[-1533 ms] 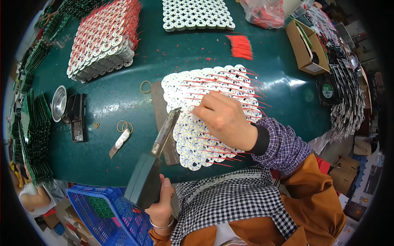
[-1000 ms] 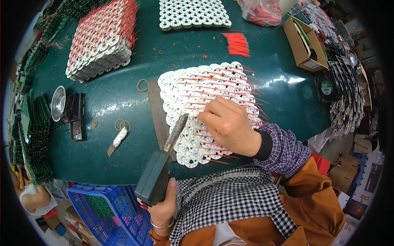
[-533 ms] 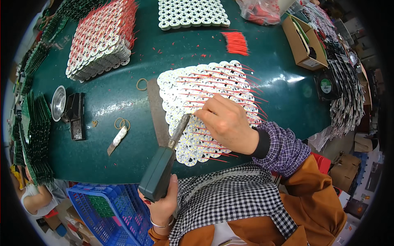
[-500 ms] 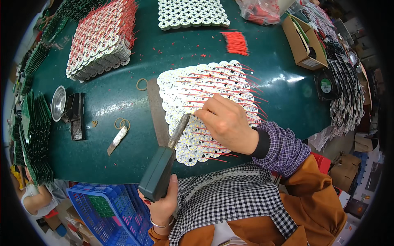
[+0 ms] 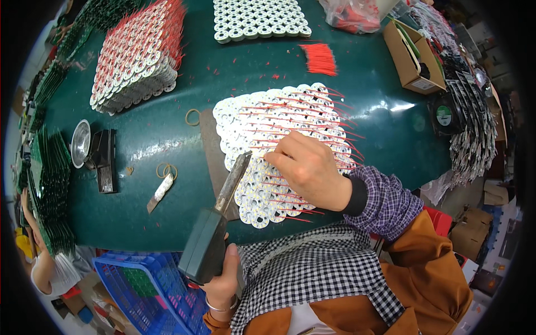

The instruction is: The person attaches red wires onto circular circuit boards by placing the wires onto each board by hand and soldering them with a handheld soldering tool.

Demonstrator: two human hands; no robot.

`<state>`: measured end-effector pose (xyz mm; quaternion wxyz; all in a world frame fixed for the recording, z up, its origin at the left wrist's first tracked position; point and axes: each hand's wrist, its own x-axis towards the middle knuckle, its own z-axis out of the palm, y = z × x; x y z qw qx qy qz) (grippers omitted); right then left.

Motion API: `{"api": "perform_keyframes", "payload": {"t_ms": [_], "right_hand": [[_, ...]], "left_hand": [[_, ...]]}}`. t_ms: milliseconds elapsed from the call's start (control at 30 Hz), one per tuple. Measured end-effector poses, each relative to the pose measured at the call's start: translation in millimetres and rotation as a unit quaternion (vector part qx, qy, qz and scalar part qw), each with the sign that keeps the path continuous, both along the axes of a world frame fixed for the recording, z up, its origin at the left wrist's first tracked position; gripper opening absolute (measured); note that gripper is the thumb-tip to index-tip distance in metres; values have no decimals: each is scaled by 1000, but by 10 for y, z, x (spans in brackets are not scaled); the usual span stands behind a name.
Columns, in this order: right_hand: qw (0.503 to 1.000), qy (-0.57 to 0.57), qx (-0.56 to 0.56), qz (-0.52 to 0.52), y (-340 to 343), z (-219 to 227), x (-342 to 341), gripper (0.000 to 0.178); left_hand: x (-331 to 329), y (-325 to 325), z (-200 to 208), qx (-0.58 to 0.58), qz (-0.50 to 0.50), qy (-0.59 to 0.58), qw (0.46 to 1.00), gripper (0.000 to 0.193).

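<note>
My left hand (image 5: 224,276) is wrapped round the dark green body of a soldering gun (image 5: 204,245), whose metal tip points up and away over the panel. White round LED boards (image 5: 237,125) are joined in one panel on the table in front of me, with rows of thin red wires (image 5: 279,115) lying across them and sticking out past the right edge. Over the middle of this panel rests my right hand (image 5: 310,170), thumb and forefinger pinched close to the boards. What they pinch is hidden. The gun's tip is a little left of those fingertips, apart from them.
A tall stack of wired boards (image 5: 134,61) stands far left, another board stack (image 5: 262,22) at the back. Loose red wires (image 5: 320,59) lie behind the panel. A cardboard box (image 5: 410,61) is at right; a metal cup (image 5: 81,143) and black holder (image 5: 105,162) at left. Below sits a blue crate (image 5: 151,285).
My left hand has drawn the soldering gun down and left, so its tip has come away from my right fingertips. The right hand stays in nearly the same place.
</note>
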<state>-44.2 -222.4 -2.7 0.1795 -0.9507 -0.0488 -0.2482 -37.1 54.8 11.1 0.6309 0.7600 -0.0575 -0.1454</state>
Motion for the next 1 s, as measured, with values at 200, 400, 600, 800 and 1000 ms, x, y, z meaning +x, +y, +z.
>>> {"api": "perform_keyframes", "payload": {"t_ms": [200,400,600,800,1000], "right_hand": [[999,17,44,14,-145,127,-106,12],[988,-38,-3,-151,-1208,218,127,6],[985,37,-34,-164,-1885,-94,403,7],[986,45,-24,-161,-1918,-190,477,5],[990,-17,-61,-124,-1878,-262,478,9]], "left_hand": [[28,-84,145,-64,22,27,997,44],[48,-173,110,-86,56,40,994,46],[21,-256,78,-74,70,12,995,49],[29,-190,95,-90,81,51,991,50],[27,-188,46,-73,80,-13,994,51]]}}
